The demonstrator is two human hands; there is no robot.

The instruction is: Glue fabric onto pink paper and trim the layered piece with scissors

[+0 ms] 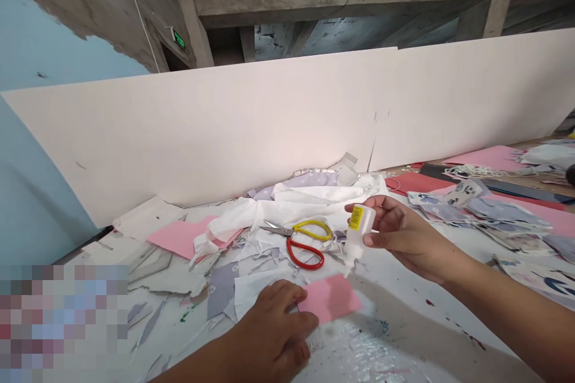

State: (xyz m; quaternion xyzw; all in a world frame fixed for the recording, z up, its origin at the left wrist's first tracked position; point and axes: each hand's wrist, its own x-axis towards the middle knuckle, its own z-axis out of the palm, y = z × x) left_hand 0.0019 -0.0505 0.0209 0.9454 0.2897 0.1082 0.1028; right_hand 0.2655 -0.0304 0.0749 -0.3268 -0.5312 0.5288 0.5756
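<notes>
The right hand [404, 239] is clenched around a small white glue bottle [360, 230] with a yellow label, holding it in the air and tilted nozzle-down, while the left hand [269, 326] lies open, pressing on a pink paper rectangle [330, 298] on the white-covered tabletop [404, 317]. The bottle hangs just right of the red-and-yellow-handled scissors [299, 243], and the pink rectangle lies just in front of them. Crumpled white fabric [287, 203] lies just behind the scissors, a pink sheet [179, 237] lies to their left, and printed fabric pieces [494, 218] lie well to their right.
</notes>
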